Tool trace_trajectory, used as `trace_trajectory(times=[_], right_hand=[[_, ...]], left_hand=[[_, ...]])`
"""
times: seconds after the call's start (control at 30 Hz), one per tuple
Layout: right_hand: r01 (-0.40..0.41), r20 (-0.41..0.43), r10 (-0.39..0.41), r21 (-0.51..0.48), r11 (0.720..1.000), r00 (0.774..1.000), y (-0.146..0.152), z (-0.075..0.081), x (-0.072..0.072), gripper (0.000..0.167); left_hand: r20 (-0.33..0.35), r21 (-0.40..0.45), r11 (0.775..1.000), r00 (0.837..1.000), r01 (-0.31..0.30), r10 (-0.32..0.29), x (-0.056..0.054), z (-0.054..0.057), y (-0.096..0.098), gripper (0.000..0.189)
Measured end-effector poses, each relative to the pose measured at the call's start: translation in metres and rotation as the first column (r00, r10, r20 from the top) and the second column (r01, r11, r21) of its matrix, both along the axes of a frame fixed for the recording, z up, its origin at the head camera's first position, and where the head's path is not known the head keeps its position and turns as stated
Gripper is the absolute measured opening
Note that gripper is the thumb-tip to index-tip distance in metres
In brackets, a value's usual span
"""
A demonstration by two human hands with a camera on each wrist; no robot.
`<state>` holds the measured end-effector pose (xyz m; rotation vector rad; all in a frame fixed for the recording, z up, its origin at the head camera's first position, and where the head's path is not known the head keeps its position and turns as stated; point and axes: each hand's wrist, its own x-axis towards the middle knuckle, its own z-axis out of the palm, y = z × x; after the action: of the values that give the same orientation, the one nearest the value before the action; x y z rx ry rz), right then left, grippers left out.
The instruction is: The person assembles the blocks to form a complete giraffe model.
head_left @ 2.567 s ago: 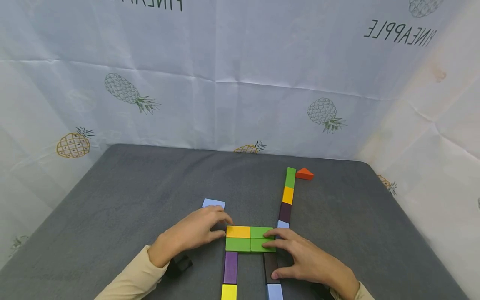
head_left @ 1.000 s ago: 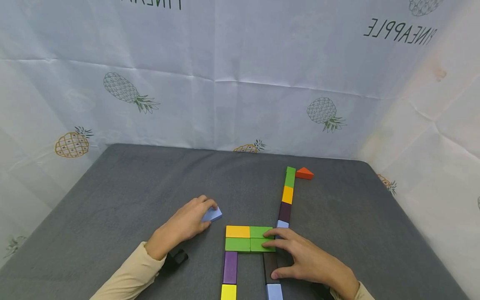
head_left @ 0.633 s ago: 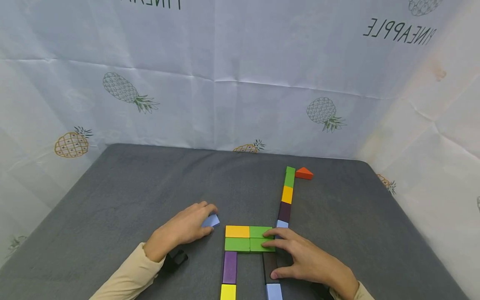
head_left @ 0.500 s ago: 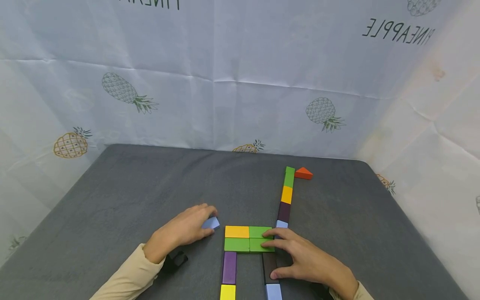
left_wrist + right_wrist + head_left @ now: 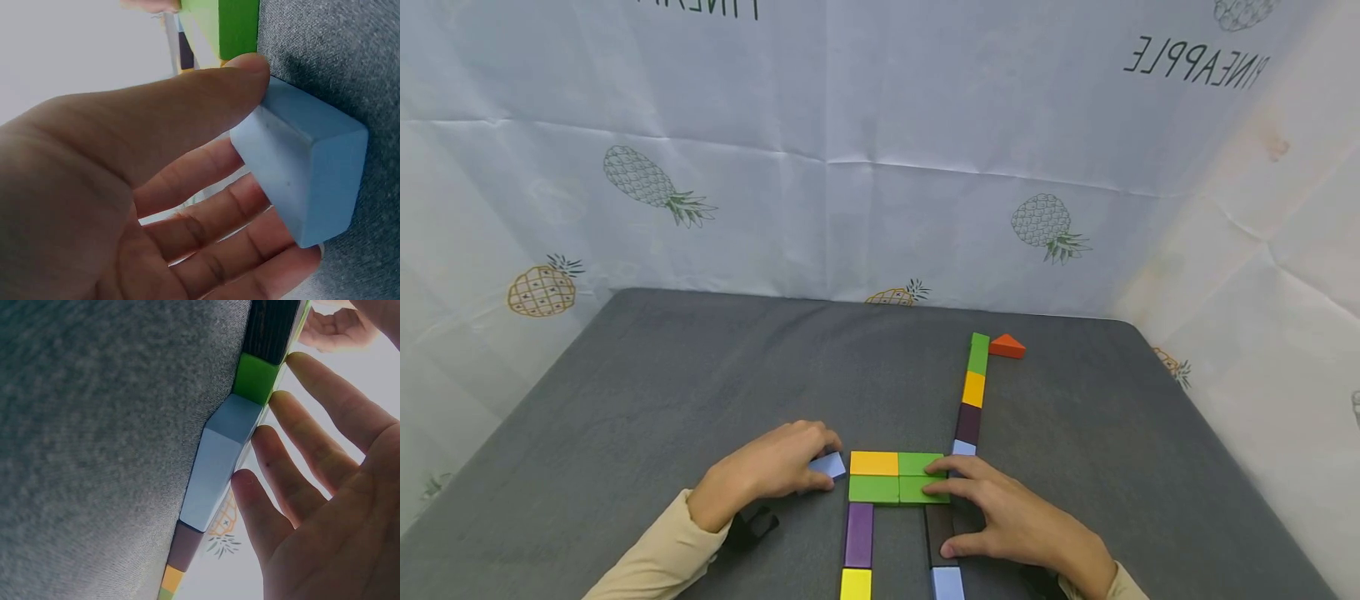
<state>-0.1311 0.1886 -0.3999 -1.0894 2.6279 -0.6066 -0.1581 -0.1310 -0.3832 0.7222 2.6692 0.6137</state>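
Observation:
My left hand [image 5: 771,461] pinches a light blue wooden block [image 5: 830,465] between thumb and fingers. In the left wrist view the same block [image 5: 281,165] sits tilted to the fabric's weave, thumb on one long side and fingertips on the other. Its right end is close beside the yellow-orange block [image 5: 874,463] and the green block [image 5: 873,489] below it. My right hand [image 5: 1015,521] rests its fingertips on the two green blocks [image 5: 917,490] at the right, fingers spread, with the thumb on the dark brown block [image 5: 939,533].
A column of green, orange, dark purple and light blue blocks [image 5: 973,390] runs toward the far edge. An orange-red triangle [image 5: 1008,347] lies at its top right. Purple [image 5: 860,536] and yellow [image 5: 856,584] blocks extend nearer, as does another light blue block [image 5: 947,583]. Grey cloth [image 5: 662,400] covers the table.
My left hand has reached back to the light blue block, gripped it and brought it nearer, then rightward to the yellow-orange block. The right hand stays put.

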Motion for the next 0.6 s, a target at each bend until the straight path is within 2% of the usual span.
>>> trace_trajectory(times=[0.27, 0.6], right_hand=[[0.016, 0.027, -0.016, 0.008, 1.0, 1.0, -0.0004, -0.0003, -0.0008, 0.06], [-0.008, -0.01, 0.008, -0.012, 1.0, 1.0, 0.0006, -0.0009, -0.0012, 0.059]], left_hand=[[-0.023, 0.035, 0.999, 1.0, 0.012, -0.012, -0.0018, -0.0027, 0.0021, 0.035], [-0.036, 0.038, 0.999, 0.999, 0.004, -0.003, -0.0017, -0.0033, 0.0037, 0.034]])
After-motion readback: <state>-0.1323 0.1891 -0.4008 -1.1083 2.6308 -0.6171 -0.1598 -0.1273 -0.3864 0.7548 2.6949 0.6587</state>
